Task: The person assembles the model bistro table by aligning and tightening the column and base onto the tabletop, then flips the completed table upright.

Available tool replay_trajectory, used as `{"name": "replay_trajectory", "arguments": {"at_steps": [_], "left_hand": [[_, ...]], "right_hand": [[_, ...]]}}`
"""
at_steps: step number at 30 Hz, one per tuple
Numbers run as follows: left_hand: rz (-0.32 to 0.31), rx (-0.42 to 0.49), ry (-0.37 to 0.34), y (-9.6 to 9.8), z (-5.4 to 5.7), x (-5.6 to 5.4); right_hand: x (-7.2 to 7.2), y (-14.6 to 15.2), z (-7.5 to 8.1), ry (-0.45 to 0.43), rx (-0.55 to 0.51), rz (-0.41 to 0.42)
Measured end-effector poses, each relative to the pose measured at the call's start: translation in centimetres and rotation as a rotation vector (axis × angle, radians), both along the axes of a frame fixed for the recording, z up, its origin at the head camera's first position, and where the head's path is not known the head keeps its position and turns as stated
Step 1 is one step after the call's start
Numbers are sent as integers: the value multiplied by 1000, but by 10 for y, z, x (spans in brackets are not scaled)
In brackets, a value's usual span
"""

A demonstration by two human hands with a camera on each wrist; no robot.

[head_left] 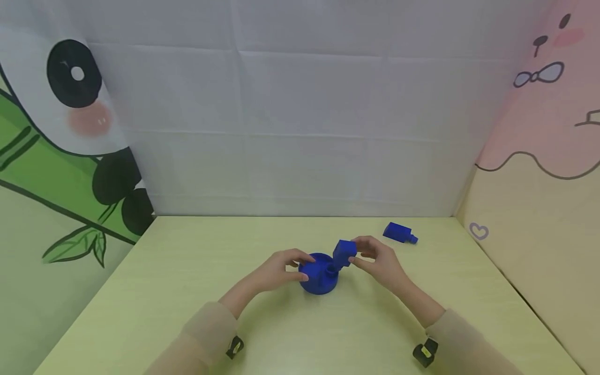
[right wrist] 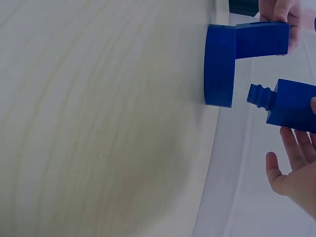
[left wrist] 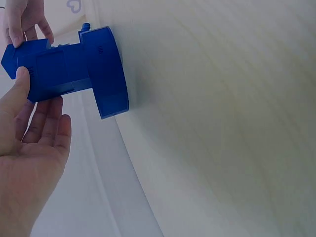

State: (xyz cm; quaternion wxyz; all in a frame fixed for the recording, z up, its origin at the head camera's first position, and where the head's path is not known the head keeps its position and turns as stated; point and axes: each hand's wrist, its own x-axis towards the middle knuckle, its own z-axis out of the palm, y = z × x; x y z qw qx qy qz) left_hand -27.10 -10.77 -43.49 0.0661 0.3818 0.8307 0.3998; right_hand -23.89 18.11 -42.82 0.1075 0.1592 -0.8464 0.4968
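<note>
Two beige sleeves (head_left: 208, 330) lead to two hands. Left hand (head_left: 274, 271): thumb and fingers pinch one blue rectangular block (left wrist: 61, 66), upright on one blue round base (head_left: 323, 288). Right hand (head_left: 379, 263): thumb and fingers pinch one blue ribbed-neck bottle (head_left: 344, 252), neck down, just above the base. Beyond, one similar blue bottle (head_left: 397, 232) lies on the pale-yellow table (head_left: 328, 338).

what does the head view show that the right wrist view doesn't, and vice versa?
Head only: the lying blue bottle beyond the right hand, and the bow-tie print on the right.

Right wrist only: clear ridges on the neck of the held blue bottle, and a visible gap between that neck and the round base.

Both: the held blue bottle, the round base on the table, the right hand and the left hand.
</note>
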Motion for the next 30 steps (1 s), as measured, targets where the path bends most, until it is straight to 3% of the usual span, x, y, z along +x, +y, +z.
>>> {"name": "replay_trajectory", "arguments": {"at_steps": [9,15,30], "left_hand": [[-96,26,-55,-24,-4,-6],[-134,22,-95,-34,-4,-7],[-159,46,-228,-37,-4,-19]], "right_hand": [[15,-18,-12,-22,23,21],[25,-28,-10,-20,41,24],[20,-34,-7,-14,90,49]]}}
